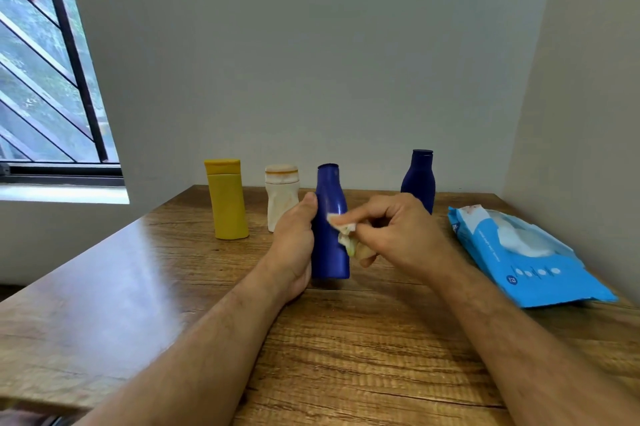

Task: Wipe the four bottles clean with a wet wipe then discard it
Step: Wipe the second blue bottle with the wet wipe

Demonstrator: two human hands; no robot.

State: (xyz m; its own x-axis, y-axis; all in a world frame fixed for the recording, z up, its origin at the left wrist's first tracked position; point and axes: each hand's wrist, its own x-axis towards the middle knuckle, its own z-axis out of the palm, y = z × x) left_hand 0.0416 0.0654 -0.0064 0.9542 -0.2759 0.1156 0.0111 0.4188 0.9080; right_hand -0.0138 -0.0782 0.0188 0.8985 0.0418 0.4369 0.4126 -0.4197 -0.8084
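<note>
While the left hand grips the near blue bottle upright on the worktop, the right hand pinches the wet wipe against it; excess sideways pressure could topple it.

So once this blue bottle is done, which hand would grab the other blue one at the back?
Probably the left hand, once it sets down the near blue bottle. The right hand, though nearer the far blue bottle, is busy pinching the wipe.
</note>
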